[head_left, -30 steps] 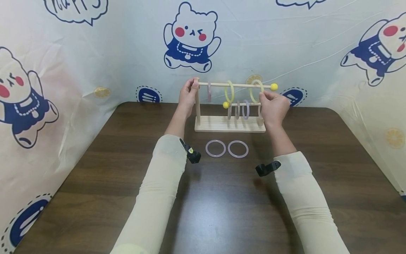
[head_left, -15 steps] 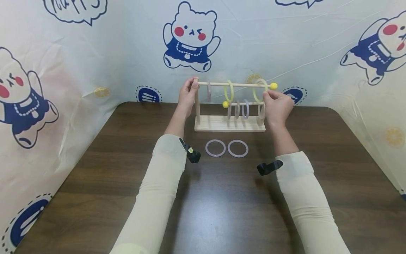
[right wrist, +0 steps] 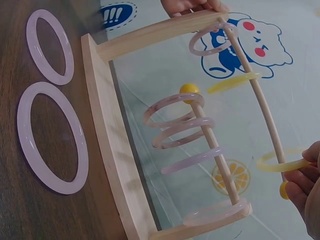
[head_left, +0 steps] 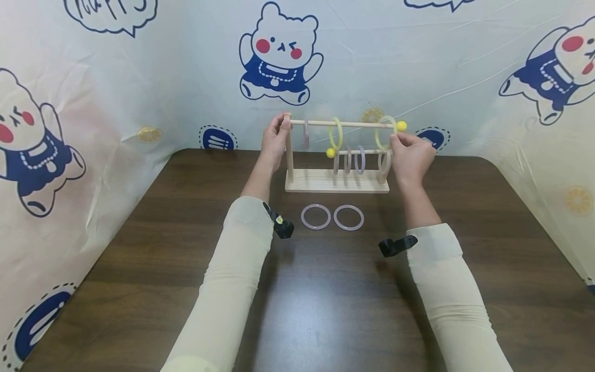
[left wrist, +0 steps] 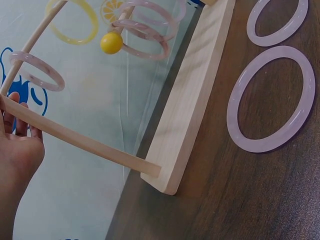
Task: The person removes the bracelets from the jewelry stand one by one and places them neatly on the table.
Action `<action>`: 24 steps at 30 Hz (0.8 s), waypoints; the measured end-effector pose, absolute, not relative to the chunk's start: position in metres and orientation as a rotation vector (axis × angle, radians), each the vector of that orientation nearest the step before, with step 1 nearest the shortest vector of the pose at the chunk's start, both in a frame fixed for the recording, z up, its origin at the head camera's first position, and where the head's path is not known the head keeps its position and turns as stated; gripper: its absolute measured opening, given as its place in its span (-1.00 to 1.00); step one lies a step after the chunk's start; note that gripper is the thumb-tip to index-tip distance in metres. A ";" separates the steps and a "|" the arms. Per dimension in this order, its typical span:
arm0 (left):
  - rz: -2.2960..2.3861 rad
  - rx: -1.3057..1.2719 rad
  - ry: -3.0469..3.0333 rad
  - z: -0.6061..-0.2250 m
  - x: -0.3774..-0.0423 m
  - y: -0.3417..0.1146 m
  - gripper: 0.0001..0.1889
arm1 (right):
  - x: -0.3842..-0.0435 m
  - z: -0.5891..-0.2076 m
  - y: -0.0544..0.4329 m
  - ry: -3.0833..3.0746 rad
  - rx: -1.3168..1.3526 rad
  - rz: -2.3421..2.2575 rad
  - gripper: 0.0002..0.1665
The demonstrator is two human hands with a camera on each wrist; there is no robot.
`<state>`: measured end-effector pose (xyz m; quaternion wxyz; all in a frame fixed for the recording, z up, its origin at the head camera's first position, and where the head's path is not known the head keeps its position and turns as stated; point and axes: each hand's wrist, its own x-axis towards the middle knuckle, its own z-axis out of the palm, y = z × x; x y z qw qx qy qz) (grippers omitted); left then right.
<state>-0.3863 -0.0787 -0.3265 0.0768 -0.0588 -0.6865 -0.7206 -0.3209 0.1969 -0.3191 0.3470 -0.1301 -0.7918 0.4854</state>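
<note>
A wooden bangle stand [head_left: 334, 182] with two rods stands at the back of the table. My left hand [head_left: 274, 140] grips the top of its left post [left wrist: 85, 141]. My right hand [head_left: 412, 161] pinches a yellow bangle [right wrist: 272, 167] that encircles the upper rod [head_left: 358, 124], close to the yellow ball [head_left: 402, 126] at its tip. Farther left on that rod hang another yellow bangle [head_left: 331, 137] and a pinkish bangle [left wrist: 42, 67]. The lower rod carries several pale bangles, among them a lavender one [right wrist: 192, 160].
Two lavender bangles lie side by side in front of the stand, a left one [head_left: 303, 217] and a right one [head_left: 335, 217]. The brown table [head_left: 316, 305] meets a printed curtain [head_left: 186, 67] just behind the stand.
My right hand has slid the yellow bangle rightward along the upper rod, nearer the yellow ball. The left hand stays on the post.
</note>
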 end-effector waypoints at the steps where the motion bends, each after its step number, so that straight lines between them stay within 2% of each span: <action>1: -2.161 -0.174 -2.057 -0.326 -0.386 -0.079 -0.55 | -0.321 -0.319 0.197 -2.051 -0.336 1.258 -0.78; 24: -2.163 -0.185 -2.041 -0.328 -0.388 -0.079 -0.55 | -0.319 -0.321 0.201 -1.984 -0.400 1.303 -0.80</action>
